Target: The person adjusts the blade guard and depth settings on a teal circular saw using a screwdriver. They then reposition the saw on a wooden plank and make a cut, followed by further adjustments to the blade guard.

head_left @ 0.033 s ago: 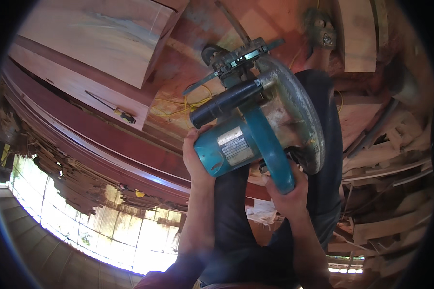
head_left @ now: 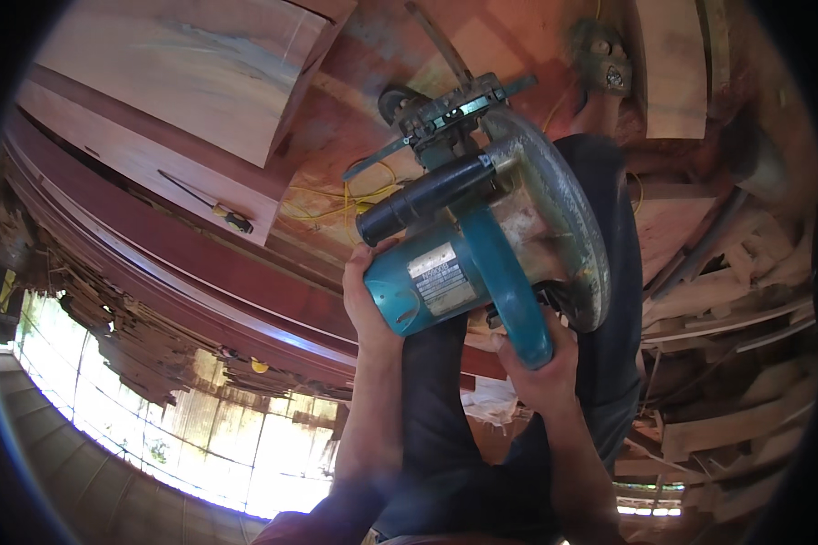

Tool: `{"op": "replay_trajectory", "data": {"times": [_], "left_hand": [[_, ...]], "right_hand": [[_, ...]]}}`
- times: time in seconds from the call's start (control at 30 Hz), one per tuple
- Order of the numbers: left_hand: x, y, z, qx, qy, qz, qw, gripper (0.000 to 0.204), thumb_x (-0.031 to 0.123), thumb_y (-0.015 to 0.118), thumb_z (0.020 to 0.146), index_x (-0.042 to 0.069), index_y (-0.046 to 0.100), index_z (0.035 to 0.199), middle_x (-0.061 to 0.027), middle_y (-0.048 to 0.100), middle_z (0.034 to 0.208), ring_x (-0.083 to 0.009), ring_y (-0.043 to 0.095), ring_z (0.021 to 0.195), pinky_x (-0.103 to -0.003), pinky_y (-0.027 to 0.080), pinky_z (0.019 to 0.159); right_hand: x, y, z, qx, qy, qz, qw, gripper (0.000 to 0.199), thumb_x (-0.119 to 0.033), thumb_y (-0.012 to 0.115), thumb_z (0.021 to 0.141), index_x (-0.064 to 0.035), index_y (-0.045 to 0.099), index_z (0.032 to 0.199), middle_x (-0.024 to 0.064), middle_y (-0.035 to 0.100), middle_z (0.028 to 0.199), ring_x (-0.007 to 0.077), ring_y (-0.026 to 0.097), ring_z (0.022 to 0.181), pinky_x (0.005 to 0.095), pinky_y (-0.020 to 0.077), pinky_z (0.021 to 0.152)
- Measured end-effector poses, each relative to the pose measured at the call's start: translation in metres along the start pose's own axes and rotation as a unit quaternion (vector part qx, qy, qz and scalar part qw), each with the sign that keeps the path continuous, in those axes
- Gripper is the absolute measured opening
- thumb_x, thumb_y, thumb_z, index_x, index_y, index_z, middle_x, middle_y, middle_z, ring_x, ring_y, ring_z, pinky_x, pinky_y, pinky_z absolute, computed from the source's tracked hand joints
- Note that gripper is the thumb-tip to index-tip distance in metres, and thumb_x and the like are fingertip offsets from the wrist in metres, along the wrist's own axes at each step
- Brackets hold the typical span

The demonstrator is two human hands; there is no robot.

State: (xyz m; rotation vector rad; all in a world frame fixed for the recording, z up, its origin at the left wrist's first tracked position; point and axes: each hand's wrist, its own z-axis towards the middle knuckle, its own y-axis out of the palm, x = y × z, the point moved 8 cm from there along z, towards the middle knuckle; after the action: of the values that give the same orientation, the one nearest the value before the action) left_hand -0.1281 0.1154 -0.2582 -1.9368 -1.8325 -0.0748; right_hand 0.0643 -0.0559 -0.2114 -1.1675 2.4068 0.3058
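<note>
Two hands grip a teal circular saw (head_left: 481, 254) above stacked reddish planks (head_left: 154, 236).

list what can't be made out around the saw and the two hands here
Head view only:
- Blade of the teal circular saw: hidden behind its grey guard.
- Right hand fingers: wrapped under the teal handle, so the trigger is hidden.
- Left hand palm: covered by the motor housing it cups.
- Small tool on the pale board: too small to identify.
- Far timber at the right rim: bent and dark toward the lens edge.
</note>
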Motion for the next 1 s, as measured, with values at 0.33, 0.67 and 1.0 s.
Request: {"op": "replay_trajectory", "data": {"times": [0.33,0.67,1.0], "left_hand": [[-0.003,-0.008,-0.006,-0.017,0.011,-0.007,1.0,0.043,0.027,0.047,0.105,-0.004,0.067,0.127,-0.0157,0.071,0.12,-0.0236,0.069,0.107,-0.036,0.053,0.098],[0.074,-0.018,-0.014,-0.157,0.076,0.355,0.919,0.053,0.041,0.049,0.111,-0.006,0.073,0.117,-0.01,0.075,0.101,-0.0182,0.07,0.09,-0.033,0.055,0.088],[0.126,0.096,-0.079,-0.549,-0.198,0.411,0.701,0.038,0.039,0.069,0.106,0.001,0.068,0.102,-0.0043,0.069,0.078,-0.0105,0.068,0.069,-0.028,0.053,0.059]], "right_hand": [[-0.003,-0.003,-0.018,-0.026,-0.066,-0.024,0.997,0.039,0.002,0.081,0.086,0.0047,0.065,0.121,0.0078,0.077,0.09,0.0126,0.075,0.079,0.0294,0.0612,0.073],[-0.04,-0.003,-0.041,-0.084,-0.205,-0.056,0.974,0.045,-0.006,0.087,0.075,0.0041,0.068,0.115,0.0116,0.075,0.087,0.021,0.074,0.071,0.0322,0.0578,0.065],[-0.073,0.012,-0.081,-0.187,-0.246,-0.051,0.95,0.074,-0.004,0.08,0.058,-0.0029,0.073,0.132,0.0076,0.067,0.095,0.0274,0.066,0.085,0.0421,0.0532,0.081]]}}
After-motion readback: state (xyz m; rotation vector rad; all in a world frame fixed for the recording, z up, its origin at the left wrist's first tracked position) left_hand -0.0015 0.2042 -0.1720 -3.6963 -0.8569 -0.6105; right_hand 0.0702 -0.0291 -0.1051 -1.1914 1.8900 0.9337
